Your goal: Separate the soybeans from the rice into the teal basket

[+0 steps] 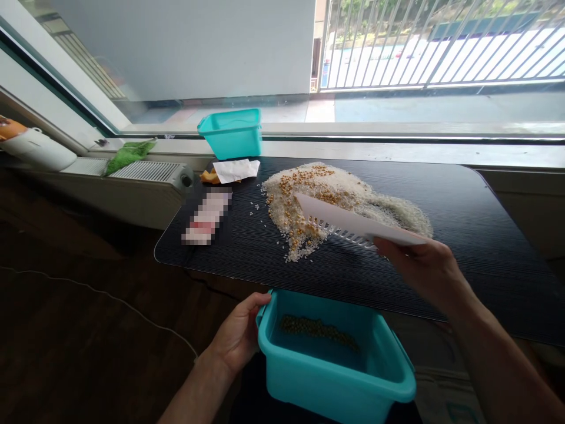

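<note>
My left hand [238, 330] grips the left rim of a turquoise plastic bin [326, 371] below the table's front edge. A band of small greenish-brown grains [318, 331] lies on the bin's floor. My right hand [424, 262] is closed on the right end of a pale slotted scoop [348, 217], whose row of slots shows along its lower edge. The scoop is over a spread heap of white rice [335, 171] mixed with yellow grains [304, 176]. Whether the scoop touches the heap, I cannot tell. The right fingers are partly hidden behind it.
The heap lies on a dark wood-grain table [468, 206]. A second turquoise bin [233, 134] stands at the back left by the window. Near it are a white paper [237, 171] and a blurred pinkish item [208, 218]. A radiator [145, 176] with a green cloth [128, 154] is further left.
</note>
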`<act>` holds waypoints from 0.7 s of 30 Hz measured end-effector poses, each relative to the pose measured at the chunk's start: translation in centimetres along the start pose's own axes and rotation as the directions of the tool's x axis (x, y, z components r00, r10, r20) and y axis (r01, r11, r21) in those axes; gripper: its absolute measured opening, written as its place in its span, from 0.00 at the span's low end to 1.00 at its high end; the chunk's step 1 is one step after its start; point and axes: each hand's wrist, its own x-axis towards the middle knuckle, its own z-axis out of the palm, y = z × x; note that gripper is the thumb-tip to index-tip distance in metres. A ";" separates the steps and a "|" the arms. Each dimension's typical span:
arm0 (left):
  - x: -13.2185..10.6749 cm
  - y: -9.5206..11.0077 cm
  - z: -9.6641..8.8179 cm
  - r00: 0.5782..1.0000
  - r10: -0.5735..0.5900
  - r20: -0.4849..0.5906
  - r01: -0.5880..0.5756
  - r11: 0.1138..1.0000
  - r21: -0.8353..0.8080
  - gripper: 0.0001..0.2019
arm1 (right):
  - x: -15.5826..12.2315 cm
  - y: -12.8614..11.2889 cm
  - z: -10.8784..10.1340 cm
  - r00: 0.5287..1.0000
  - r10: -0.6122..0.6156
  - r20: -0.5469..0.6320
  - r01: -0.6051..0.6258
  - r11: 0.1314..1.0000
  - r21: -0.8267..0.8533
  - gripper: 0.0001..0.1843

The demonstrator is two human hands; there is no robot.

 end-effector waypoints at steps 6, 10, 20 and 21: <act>-0.3 0.2 0.4 0.999 -0.004 -0.036 0.003 1.000 -0.020 0.09 | 1.0 0.2 0.6 0.985 -0.113 0.133 0.113 0.994 0.008 0.15; -0.3 0.3 0.3 0.999 -0.027 -0.024 0.026 0.999 -0.027 0.09 | 0.5 0.0 0.4 0.971 -0.150 0.189 0.149 0.989 0.016 0.13; 0.2 0.1 -0.4 0.999 -0.044 0.010 0.045 0.998 -0.034 0.08 | -1.0 -0.3 -0.6 0.952 -0.210 0.225 0.207 0.978 0.038 0.15; 0.2 0.1 -0.4 0.999 -0.047 0.011 0.047 0.998 -0.034 0.08 | -1.1 -0.5 -0.7 0.951 -0.210 0.225 0.207 0.978 0.038 0.15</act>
